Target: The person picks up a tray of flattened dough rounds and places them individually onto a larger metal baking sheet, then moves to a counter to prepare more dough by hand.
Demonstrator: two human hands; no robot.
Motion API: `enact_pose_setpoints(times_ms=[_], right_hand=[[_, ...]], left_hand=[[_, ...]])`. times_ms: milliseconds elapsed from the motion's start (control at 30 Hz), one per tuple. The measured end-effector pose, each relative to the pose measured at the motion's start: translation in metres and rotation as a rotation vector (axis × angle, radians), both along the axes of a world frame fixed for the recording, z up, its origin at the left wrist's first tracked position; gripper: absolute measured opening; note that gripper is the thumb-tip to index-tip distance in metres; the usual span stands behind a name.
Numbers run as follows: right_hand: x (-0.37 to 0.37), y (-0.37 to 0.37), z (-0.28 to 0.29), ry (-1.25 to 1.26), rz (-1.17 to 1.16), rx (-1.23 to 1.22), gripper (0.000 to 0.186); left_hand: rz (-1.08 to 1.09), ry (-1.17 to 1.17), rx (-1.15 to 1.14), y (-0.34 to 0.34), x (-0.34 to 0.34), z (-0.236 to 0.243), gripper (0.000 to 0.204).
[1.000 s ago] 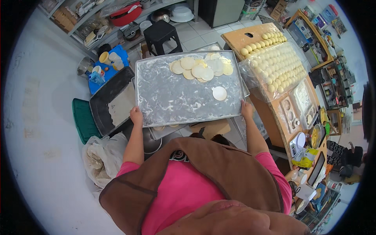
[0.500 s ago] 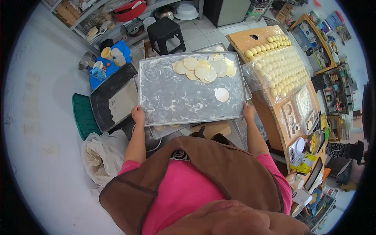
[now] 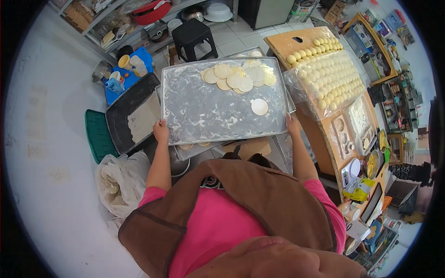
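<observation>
Tray (image 3: 208, 116) shifted slightly, floured, flat dough rounds (image 3: 236, 78) clustered far edge.

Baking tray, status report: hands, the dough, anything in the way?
Left hand and right hand grip the floured baking tray by its near corners. Flat dough rounds piled at far edge, one apart. More trays stacked beneath.

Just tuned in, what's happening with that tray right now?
A person in a pink shirt and brown apron holds a floured metal tray by its near corners, left hand on one, right hand on the other. Flat dough discs are piled at the far end, with one single disc apart. Another tray shows beneath. To the right, a wooden board carries rows of dough balls under clear plastic.
</observation>
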State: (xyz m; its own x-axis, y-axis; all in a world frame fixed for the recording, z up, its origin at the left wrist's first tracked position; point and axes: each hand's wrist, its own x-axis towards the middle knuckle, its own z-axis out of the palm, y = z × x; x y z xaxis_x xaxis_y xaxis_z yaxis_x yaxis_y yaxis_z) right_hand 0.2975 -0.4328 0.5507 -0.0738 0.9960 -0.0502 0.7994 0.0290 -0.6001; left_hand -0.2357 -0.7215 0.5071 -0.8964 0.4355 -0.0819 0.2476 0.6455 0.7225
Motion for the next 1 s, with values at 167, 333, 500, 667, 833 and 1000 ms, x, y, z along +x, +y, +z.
enact_pose_setpoints(times_ms=[167,333,500,667,833,1000], right_hand=[[-0.017,0.001,0.052,-0.034,-0.008,0.665,0.039],[-0.059,0.041,0.075,-0.124,0.333,0.665,0.049],[-0.135,0.094,0.077,-0.174,0.636,0.462,0.066],[-0.198,0.146,0.082,-0.298,0.645,0.303,0.087],[-0.217,0.130,0.092,-0.541,0.739,0.113,0.092],[-0.193,0.089,0.099,-0.471,0.903,0.141,0.089]], left_hand=[[0.136,0.395,0.122,-0.001,0.016,0.016,0.048],[-0.157,0.544,0.279,0.062,0.047,0.047,0.057],[-0.572,0.391,0.069,0.176,0.081,0.081,0.084],[-0.452,0.178,-0.182,0.282,0.101,0.094,0.102],[-0.542,0.215,-0.416,0.303,0.134,0.117,0.098],[-0.642,0.260,-0.345,0.257,0.170,0.100,0.089]])
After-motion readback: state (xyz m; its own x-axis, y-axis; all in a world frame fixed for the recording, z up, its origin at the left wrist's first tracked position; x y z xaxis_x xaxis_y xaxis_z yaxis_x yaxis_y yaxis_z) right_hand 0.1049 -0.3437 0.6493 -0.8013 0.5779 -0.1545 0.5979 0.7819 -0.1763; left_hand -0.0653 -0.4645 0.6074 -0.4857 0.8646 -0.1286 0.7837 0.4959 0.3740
